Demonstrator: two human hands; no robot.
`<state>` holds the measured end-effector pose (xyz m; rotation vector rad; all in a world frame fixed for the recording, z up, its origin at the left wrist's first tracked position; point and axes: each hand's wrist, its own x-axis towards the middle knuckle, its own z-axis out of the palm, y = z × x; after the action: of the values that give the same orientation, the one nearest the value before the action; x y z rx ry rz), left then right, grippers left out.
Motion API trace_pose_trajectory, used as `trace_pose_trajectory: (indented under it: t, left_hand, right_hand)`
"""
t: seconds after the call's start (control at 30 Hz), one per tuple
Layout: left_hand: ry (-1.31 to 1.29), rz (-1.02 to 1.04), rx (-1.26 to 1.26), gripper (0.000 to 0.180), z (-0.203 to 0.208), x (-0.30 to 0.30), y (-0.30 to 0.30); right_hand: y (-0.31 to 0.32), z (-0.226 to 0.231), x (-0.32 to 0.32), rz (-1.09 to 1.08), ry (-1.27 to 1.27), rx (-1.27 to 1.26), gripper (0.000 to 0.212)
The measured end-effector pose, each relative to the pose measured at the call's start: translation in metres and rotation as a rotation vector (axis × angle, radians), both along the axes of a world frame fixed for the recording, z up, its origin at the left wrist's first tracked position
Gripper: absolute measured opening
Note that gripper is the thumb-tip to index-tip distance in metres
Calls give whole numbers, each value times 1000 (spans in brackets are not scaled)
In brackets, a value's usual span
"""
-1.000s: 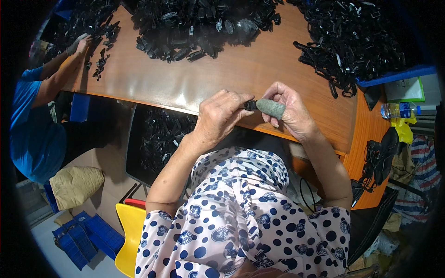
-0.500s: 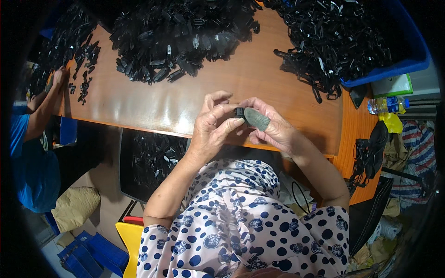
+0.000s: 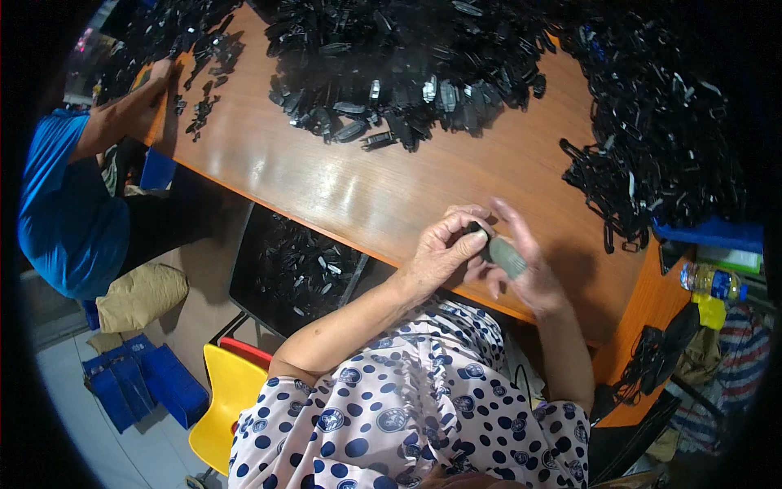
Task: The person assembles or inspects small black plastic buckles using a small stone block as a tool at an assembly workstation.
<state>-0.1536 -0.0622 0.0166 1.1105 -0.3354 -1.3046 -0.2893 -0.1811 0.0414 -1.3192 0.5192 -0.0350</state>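
Over the table's near edge, my left hand [image 3: 448,248] pinches a small black plastic part [image 3: 479,227] between thumb and fingers; it looks like a buckle piece, mostly hidden. My right hand [image 3: 529,265] is just to the right of it, fingers spread and slightly blurred. A grey-green cloth thumb cover [image 3: 507,257] sits on the right thumb, close against the left fingertips. Whether the right thumb touches the part I cannot tell.
A big heap of black plastic pieces [image 3: 391,73] lies at the far middle of the table [image 3: 326,175], another heap [image 3: 660,122] on the right. Below the table's edge is a black tray [image 3: 297,269] of pieces. A co-worker [image 3: 69,212] sits at left. A bottle [image 3: 713,281] stands at right.
My view has swung, so table and heaps appear shifted. My right hand has loosened from the black part and spread its fingers; the left keeps its pinch.
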Motion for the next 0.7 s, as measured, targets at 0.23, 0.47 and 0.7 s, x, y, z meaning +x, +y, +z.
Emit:
trace_pose_trajectory:
  t: [0.23, 0.47, 0.7]
  left_hand:
    - [-1626, 220, 132, 17, -2, 120, 3]
    - [-1866, -95, 343, 23, -12, 150, -4]
    - [-1443, -103, 358, 24, 23, 116, 9]
  right_hand:
    - [-109, 23, -27, -226, 297, -1471, 32]
    - [-132, 1, -35, -76, 335, -1523, 26]
    - [-131, -4, -46, -393, 224, -716, 39]
